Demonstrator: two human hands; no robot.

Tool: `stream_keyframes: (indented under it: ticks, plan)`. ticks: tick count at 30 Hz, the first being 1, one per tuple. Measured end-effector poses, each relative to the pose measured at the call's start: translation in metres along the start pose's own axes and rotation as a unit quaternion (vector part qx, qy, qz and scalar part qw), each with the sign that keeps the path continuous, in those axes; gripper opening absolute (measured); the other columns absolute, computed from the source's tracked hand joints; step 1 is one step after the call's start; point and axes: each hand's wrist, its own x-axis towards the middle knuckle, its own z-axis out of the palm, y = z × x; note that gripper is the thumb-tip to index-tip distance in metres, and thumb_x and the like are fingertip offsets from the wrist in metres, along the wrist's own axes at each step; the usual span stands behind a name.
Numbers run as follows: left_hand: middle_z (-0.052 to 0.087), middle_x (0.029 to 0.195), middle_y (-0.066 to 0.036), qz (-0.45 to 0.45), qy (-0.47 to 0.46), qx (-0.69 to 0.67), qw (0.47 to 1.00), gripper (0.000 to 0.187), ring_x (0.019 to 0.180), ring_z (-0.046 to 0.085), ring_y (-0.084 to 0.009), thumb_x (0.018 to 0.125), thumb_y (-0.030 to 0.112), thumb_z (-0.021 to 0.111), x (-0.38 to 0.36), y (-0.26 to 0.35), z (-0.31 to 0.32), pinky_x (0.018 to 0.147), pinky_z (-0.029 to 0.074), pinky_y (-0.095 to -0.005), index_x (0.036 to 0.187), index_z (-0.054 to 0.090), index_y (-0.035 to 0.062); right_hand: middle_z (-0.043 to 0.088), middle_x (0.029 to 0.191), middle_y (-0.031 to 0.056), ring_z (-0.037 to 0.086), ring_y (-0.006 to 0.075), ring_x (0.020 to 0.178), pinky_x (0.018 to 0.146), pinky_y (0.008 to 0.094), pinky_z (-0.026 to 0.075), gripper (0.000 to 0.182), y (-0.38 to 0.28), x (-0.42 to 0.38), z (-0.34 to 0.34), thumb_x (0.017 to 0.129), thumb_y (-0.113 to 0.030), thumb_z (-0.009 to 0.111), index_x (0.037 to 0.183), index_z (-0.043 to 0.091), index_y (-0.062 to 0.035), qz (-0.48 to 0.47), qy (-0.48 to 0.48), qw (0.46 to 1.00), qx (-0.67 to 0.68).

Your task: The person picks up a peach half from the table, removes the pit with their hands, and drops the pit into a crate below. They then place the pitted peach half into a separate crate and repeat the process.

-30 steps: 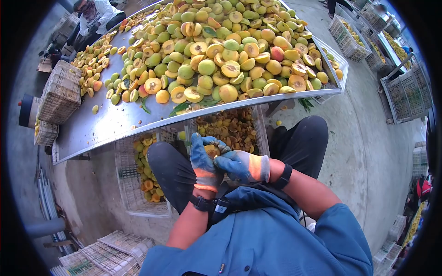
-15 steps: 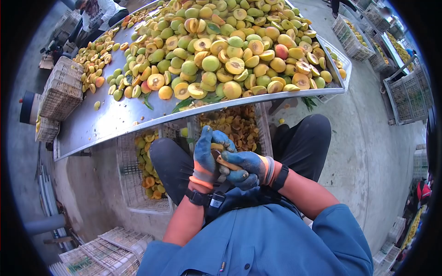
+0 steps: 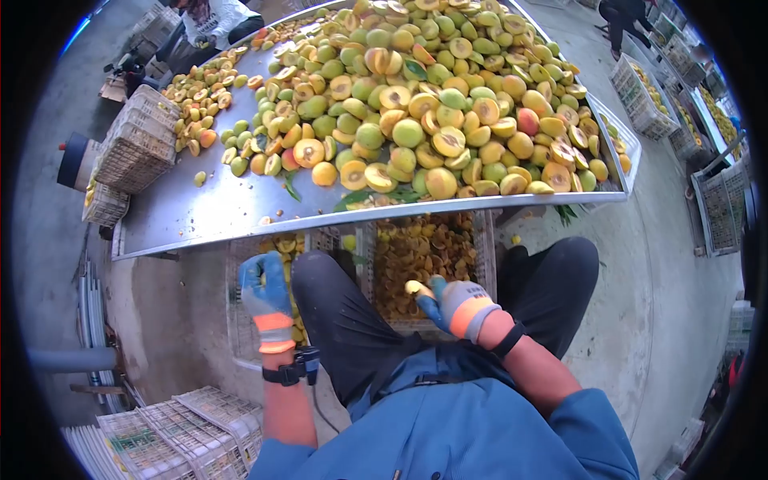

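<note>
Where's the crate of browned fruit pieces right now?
Head view, a little right of centre: the crate shows just below the front edge of the table, between the person's knees, with the right hand overlapping its near part.

One head-worn camera, looking forward and steeply down
The wide view curves into dark corners; the wearer's blue jacket (image 3: pixel 480 428) sits nearest at bottom centre, the metal table (image 3: pixel 212 210) lies farther off, across the upper frame.

Pale glare on metal tabletop (image 3: pixel 232 200)
</note>
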Motion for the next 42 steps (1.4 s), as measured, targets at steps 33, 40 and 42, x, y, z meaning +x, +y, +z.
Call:
stream_keyframes:
  ticks: [33, 40, 42]
  plan:
    - [0.064, 0.127, -0.022, -0.286, -0.241, -0.661, 0.65, 0.041, 0.12, 0.064, -0.0329, 0.104, 0.028, 0.048, -0.061, 0.11, 0.105, 0.104, 0.053, -0.0468, 0.134, 0.054, -0.0002, 0.06, 0.069, 0.0053, 0.057, 0.0134, 0.063, 0.057, 0.034, 0.046, 0.024, -0.038, 0.018, -0.016, 0.107, -0.022, 0.053, 0.099, 0.061, -0.0011, -0.12, 0.168, 0.899, 0.385]
    - [0.065, 0.124, -0.021, -0.257, -0.245, -0.641, 0.68, 0.032, 0.113, 0.067, -0.0352, 0.108, 0.029, 0.042, -0.085, 0.12, 0.099, 0.098, 0.057, -0.0456, 0.127, 0.052, 0.005, 0.069, 0.096, 0.0294, 0.07, 0.0446, 0.094, 0.077, 0.0456, 0.054, 0.031, -0.033, 0.003, -0.001, 0.107, -0.026, 0.052, 0.108, 0.061, 0.0037, -0.105, 0.133, 0.908, 0.383]
    - [0.068, 0.114, -0.017, -0.214, -0.209, -0.542, 0.785, 0.039, 0.105, 0.068, -0.0327, 0.104, 0.038, 0.045, -0.093, 0.121, 0.104, 0.093, 0.057, -0.0454, 0.124, 0.058, 0.0067, 0.07, 0.1, 0.029, 0.069, 0.043, 0.096, 0.078, 0.0444, 0.054, 0.032, -0.034, 0.004, 0.003, 0.107, -0.026, 0.05, 0.111, 0.062, 0.0035, -0.079, 0.094, 0.891, 0.438]
